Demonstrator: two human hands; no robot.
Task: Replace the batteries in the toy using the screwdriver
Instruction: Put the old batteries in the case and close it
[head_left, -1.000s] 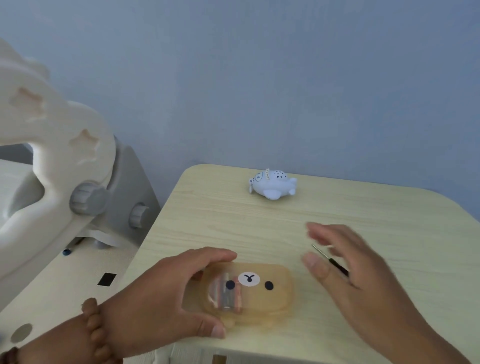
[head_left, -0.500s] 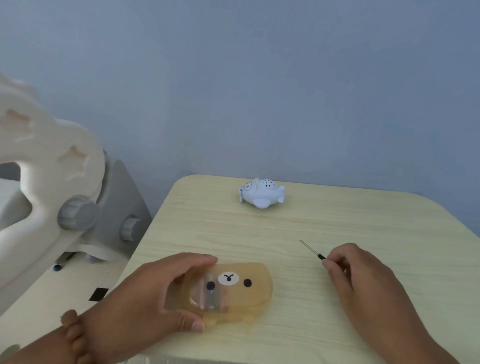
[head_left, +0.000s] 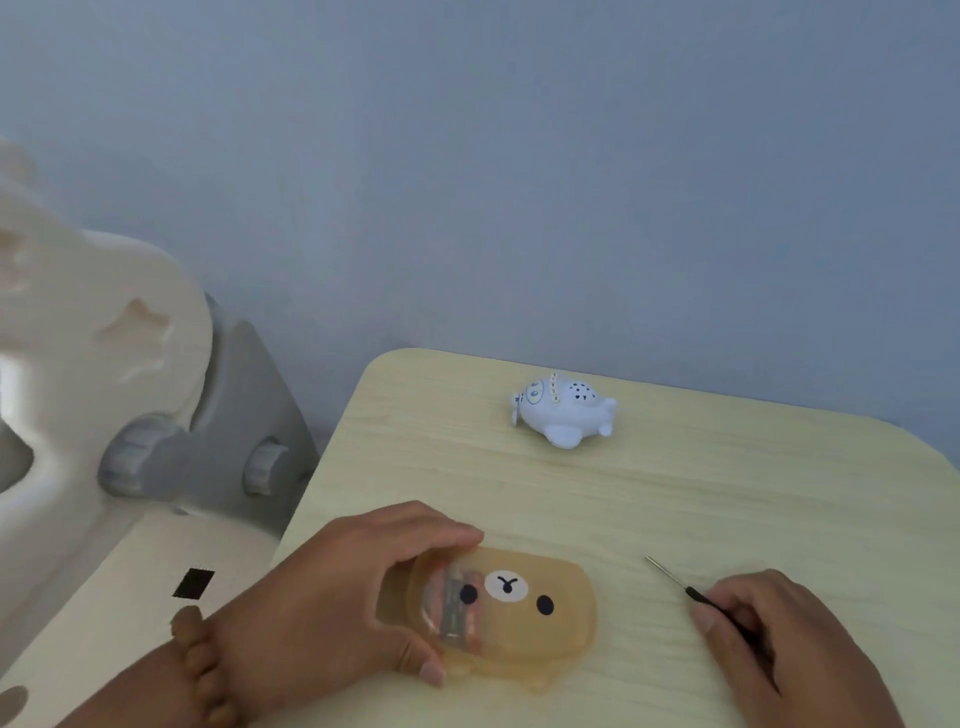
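Note:
A small pale-blue airplane toy (head_left: 563, 415) stands upright at the far side of the light wooden table (head_left: 727, 493). Near the front edge lies a translucent amber case with a bear face (head_left: 530, 613); several batteries (head_left: 452, 605) show through its left half. My left hand (head_left: 332, 597) is wrapped around the case's left end, thumb underneath. My right hand (head_left: 779, 644) pinches the black handle of a thin screwdriver (head_left: 675, 579) that lies low on the table, its metal tip pointing up-left, right of the case.
A cream and grey plastic children's chair or desk frame (head_left: 156, 415) with round knobs stands left of the table. A blue-grey wall rises behind. The table's rounded back corners and left edge are close to the toy and case.
My right hand came down onto the screwdriver and closed on its handle. My left hand stayed on the bear case. The view shifted slightly.

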